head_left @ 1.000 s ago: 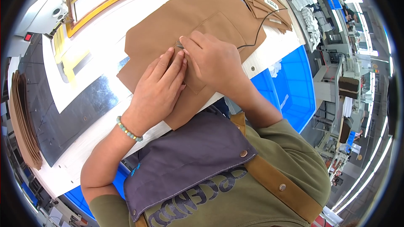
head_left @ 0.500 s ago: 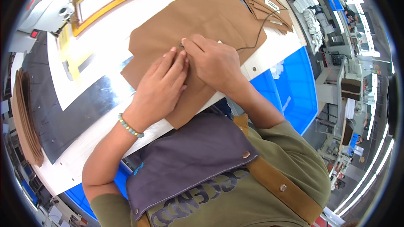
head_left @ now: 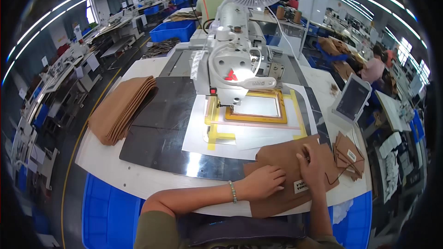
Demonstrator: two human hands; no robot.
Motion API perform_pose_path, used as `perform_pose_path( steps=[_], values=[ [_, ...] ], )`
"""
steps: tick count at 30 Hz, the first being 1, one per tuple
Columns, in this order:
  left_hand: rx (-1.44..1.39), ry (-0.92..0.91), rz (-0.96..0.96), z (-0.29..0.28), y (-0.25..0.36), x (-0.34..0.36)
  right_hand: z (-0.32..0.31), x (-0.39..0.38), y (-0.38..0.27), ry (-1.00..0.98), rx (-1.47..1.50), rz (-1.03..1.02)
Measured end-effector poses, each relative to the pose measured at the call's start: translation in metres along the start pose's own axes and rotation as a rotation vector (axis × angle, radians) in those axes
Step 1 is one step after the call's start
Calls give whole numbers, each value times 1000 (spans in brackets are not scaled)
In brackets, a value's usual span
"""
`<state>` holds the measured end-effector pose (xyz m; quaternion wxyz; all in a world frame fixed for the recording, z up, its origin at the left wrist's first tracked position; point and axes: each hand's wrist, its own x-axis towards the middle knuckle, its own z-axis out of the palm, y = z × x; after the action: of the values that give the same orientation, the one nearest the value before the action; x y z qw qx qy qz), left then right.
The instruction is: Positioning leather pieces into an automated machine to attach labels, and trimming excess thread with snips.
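Looks like you're working the brown cloth (head_left: 290,168) by hand at the table (head_left: 106,168)'s near edge, left hand (head_left: 263,182) loosely open on it, right hand (head_left: 314,168) curled, can't tell round what, so next calls for keeping it flat, yellow frame (head_left: 258,118) beyond.

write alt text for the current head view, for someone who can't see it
A person's left hand and right hand are on a brown fabric piece at the near edge of a white worktable. Beyond it, a white industrial sewing machine overhangs a yellow frame. Brown fabric is stacked at left, with smaller brown pieces at right.
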<state>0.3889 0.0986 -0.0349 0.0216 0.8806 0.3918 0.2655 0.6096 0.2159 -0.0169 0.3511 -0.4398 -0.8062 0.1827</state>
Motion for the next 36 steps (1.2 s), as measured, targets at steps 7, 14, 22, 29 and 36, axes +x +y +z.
perform_pose_path(
  steps=[7, 14, 22, 29, 36],
  values=[
    [-50, 78, -264, -12, -22, 18, -54, 82, 58, -333, -205, -245],
    [-70, 48, -324, -3, -26, 25, -45, 88, 66, -449, -99, 69],
    [-47, 191, -312, -14, -15, 32, -149, 52, 30, -451, 597, -25],
    [-380, 178, -365, -71, -2, 42, -188, 32, 25, -272, 610, 57],
    [118, 555, 207, -114, 36, 51, -188, 11, 28, 8, 379, -113]
  ],
)
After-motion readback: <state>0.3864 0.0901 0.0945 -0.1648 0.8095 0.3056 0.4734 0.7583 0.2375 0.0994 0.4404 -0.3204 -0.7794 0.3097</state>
